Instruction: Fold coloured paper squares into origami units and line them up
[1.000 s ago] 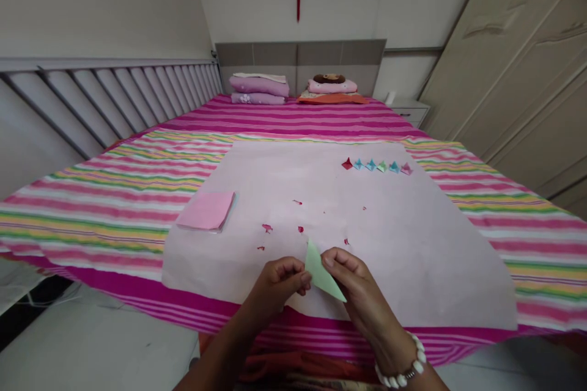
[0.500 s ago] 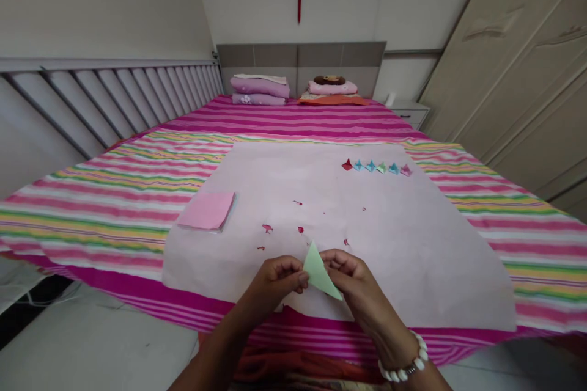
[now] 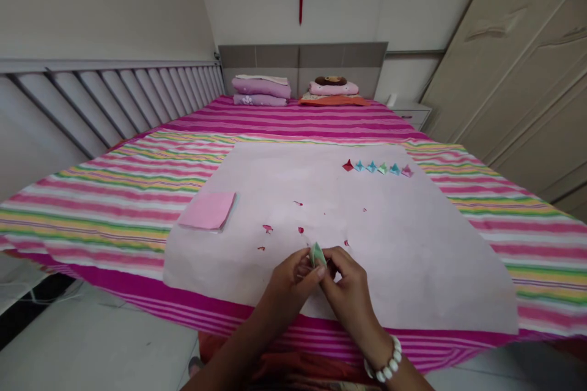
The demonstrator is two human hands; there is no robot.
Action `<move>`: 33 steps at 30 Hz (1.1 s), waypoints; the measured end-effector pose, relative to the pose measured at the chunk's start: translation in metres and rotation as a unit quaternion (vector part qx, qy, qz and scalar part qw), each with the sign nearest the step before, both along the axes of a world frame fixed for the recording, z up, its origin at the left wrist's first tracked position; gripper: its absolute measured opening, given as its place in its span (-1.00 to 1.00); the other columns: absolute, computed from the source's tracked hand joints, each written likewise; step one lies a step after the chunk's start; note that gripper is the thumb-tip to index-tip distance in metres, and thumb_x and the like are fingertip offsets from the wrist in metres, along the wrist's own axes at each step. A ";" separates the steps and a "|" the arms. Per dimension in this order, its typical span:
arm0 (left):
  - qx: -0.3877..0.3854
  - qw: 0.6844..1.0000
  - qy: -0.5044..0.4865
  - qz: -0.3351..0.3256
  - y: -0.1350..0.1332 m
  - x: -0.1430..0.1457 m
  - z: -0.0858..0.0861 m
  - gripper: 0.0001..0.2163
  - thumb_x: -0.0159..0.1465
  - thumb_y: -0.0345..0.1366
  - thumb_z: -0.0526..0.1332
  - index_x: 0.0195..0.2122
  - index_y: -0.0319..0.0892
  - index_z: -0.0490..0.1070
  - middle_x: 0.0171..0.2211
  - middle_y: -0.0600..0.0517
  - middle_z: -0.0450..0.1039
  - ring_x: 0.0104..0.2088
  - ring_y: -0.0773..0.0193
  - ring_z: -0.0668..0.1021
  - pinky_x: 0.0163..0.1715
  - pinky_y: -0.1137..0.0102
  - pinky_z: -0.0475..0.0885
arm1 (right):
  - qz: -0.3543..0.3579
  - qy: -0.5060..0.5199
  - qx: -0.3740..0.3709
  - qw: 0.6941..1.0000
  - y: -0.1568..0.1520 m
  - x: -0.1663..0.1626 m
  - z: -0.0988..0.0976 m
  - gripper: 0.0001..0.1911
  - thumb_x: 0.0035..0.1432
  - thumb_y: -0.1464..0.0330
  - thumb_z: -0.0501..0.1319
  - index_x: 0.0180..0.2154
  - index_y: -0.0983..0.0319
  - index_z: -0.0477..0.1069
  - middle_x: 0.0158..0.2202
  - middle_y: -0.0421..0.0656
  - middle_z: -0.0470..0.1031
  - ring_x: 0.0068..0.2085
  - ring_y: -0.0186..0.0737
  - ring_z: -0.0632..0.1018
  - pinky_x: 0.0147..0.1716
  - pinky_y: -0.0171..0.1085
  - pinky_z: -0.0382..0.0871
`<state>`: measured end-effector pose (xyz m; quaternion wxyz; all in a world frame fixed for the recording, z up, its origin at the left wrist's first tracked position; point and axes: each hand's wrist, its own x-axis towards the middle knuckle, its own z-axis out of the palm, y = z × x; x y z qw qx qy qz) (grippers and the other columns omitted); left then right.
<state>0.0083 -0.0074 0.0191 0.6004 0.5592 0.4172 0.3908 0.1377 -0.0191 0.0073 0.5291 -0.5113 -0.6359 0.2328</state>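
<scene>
Head view: left hand [image 3: 293, 278] and right hand [image 3: 345, 284] pinch green paper [image 3: 317, 255].

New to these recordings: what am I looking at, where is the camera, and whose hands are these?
There is no machine here. One camera sits on a person's head and looks forward and down, so the two hands at the bottom are the wearer's own. The left hand and right hand, which wears a white bead bracelet, together pinch a small green folded paper. They are over a large pale sheet spread on a striped bedspread. On the sheet lie a pink paper stack, some red scraps and, farther off, a row of small folded pieces.
</scene>
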 end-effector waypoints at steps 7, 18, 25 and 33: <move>0.010 0.991 0.110 0.071 -0.001 0.003 0.000 -0.57 0.24 -0.29 0.08 0.12 -0.34 0.27 -0.24 -0.10 0.55 -0.22 0.16 0.57 -0.16 0.30 0.45 | 0.007 -0.063 0.108 0.992 -0.006 -0.008 -0.008 -0.70 0.20 0.57 0.05 -0.12 0.21 0.43 -0.28 -0.10 0.41 -0.28 -0.22 0.48 -0.37 -0.29 0.42; 0.099 0.972 0.192 0.097 -0.002 0.003 -0.003 -0.63 0.17 -0.40 0.04 -0.03 -0.28 0.45 -0.40 0.02 0.58 -0.43 0.28 0.56 -0.38 0.42 0.45 | -0.039 -0.050 0.123 0.990 -0.006 -0.010 -0.009 -0.69 0.14 0.59 0.08 -0.14 0.22 0.44 -0.34 -0.14 0.37 -0.38 -0.26 0.45 -0.47 -0.31 0.43; 0.085 0.975 0.162 0.128 -0.001 0.005 -0.003 -0.60 0.14 -0.39 0.10 0.02 -0.29 0.40 -0.36 0.01 0.59 -0.43 0.28 0.55 -0.37 0.43 0.44 | -0.027 -0.066 0.137 0.988 -0.006 -0.011 -0.008 -0.68 0.18 0.58 0.05 -0.12 0.20 0.44 -0.30 -0.10 0.41 -0.30 -0.21 0.50 -0.40 -0.26 0.47; 0.092 0.973 0.164 0.137 -0.001 0.005 -0.003 -0.62 0.12 -0.43 0.09 -0.04 -0.27 0.47 -0.43 0.03 0.57 -0.47 0.28 0.53 -0.43 0.42 0.43 | -0.028 -0.086 0.166 0.982 -0.008 -0.014 -0.015 -0.63 0.20 0.60 0.05 -0.02 0.19 0.39 -0.25 -0.07 0.38 -0.27 -0.21 0.50 -0.37 -0.26 0.48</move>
